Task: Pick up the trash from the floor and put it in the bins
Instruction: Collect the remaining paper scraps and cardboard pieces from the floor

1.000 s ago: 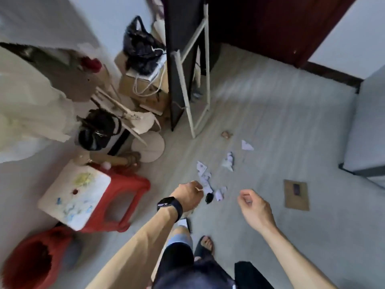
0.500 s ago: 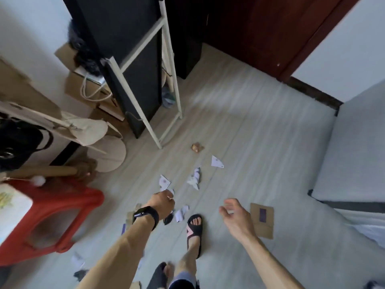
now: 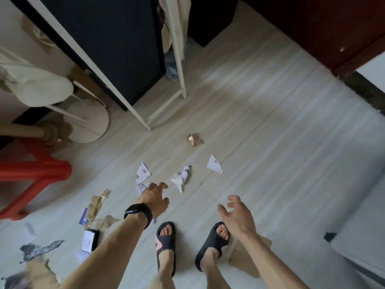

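your left hand (image 3: 155, 198), fingers spread, reaches for the torn white paper scraps (image 3: 180, 178) at frame centre; your right hand (image 3: 236, 216) hangs empty and loosely spread; thin scraps lying flat on the pale plank floor (image 3: 270, 126) may slip your pinch.

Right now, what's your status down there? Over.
Left hand open, just above paper scraps; right hand open, empty. Scraps lying on floor, none picked up. Nothing in the way.

Standing on pale floor (image 3: 260, 132): white metal frame (image 3: 133, 110), black panel (image 3: 104, 38) right behind it. Left of frame: round wooden disc (image 3: 93, 128), then red plastic stool (image 3: 31, 170). Right of frame: dark red door (image 3: 312, 28).
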`<control>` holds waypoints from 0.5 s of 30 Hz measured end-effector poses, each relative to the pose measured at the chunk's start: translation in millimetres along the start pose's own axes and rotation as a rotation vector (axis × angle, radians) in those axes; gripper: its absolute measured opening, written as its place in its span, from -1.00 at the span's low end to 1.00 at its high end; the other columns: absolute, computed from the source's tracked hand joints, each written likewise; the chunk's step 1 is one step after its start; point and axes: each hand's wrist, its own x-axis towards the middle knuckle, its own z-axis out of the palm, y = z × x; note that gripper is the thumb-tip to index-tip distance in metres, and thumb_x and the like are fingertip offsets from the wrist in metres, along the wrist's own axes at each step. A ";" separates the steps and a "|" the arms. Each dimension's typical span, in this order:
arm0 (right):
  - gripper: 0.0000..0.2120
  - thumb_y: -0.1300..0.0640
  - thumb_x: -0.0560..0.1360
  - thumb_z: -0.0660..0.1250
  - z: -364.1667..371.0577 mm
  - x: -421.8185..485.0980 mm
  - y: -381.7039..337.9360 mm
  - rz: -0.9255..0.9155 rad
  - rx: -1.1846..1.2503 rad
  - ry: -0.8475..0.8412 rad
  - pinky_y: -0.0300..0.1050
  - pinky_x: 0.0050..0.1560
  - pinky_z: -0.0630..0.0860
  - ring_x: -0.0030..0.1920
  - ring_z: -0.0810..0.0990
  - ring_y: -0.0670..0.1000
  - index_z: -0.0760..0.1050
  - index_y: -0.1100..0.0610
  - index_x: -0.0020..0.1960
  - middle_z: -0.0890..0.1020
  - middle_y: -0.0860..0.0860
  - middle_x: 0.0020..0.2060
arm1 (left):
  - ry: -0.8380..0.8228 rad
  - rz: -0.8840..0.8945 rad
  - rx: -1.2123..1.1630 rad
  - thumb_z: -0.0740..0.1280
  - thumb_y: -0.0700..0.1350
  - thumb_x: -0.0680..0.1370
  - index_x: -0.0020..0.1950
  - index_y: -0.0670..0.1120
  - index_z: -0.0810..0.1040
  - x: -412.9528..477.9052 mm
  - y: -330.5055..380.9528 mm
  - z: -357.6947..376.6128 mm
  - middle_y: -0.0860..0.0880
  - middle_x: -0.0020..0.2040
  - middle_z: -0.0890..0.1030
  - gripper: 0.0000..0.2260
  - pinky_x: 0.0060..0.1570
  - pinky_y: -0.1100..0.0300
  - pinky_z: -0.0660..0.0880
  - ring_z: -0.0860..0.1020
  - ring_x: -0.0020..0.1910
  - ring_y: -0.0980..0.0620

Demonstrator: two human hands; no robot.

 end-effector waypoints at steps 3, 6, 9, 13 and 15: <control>-0.48 -0.17 0.54 0.30 14.5 75.3 18.5 0.016 -0.045 -0.054 -0.08 0.13 0.46 0.20 0.55 0.03 0.32 0.04 0.40 0.54 -0.01 0.25 | 0.015 -0.028 0.027 0.24 -0.01 0.54 0.43 0.20 0.32 59.6 -5.8 36.3 -0.05 0.42 0.35 -0.55 0.36 -0.02 0.35 0.35 0.39 -0.10; -0.46 -0.17 0.53 0.29 38.0 143.9 37.6 0.020 -0.116 -0.070 0.01 0.28 0.43 0.28 0.50 0.08 0.32 0.08 0.40 0.53 0.04 0.29 | 0.013 -0.046 0.066 0.26 0.02 0.53 0.46 0.24 0.27 117.6 -12.2 80.1 -0.03 0.46 0.29 -0.50 0.34 -0.03 0.37 0.34 0.39 -0.11; -0.45 -0.17 0.52 0.30 57.6 199.0 50.4 0.034 -0.173 -0.080 0.01 0.27 0.43 0.29 0.48 0.09 0.32 0.08 0.40 0.51 0.05 0.30 | -0.030 -0.047 0.079 0.30 0.04 0.55 0.50 0.25 0.19 163.5 -11.3 120.1 -0.01 0.49 0.19 -0.45 0.28 -0.02 0.42 0.34 0.37 -0.14; -0.42 -0.20 0.52 0.29 98.6 287.4 52.0 0.018 -0.228 -0.011 -0.02 0.19 0.44 0.26 0.47 0.14 0.30 0.08 0.41 0.46 0.07 0.28 | -0.022 -0.060 -0.015 0.34 0.15 0.51 0.51 0.38 -0.02 248.3 -19.3 161.2 -0.04 0.57 -0.09 -0.30 0.29 -0.09 0.40 0.27 0.39 -0.25; -0.40 -0.21 0.51 0.31 118.5 330.3 49.3 -0.003 -0.250 0.048 -0.01 0.18 0.44 0.24 0.46 0.21 0.29 0.09 0.40 0.45 0.12 0.27 | -0.045 -0.094 -0.069 0.35 0.20 0.50 0.50 0.40 -0.17 283.4 -19.4 180.4 -0.07 0.57 -0.26 -0.21 0.33 -0.11 0.37 0.25 0.41 -0.35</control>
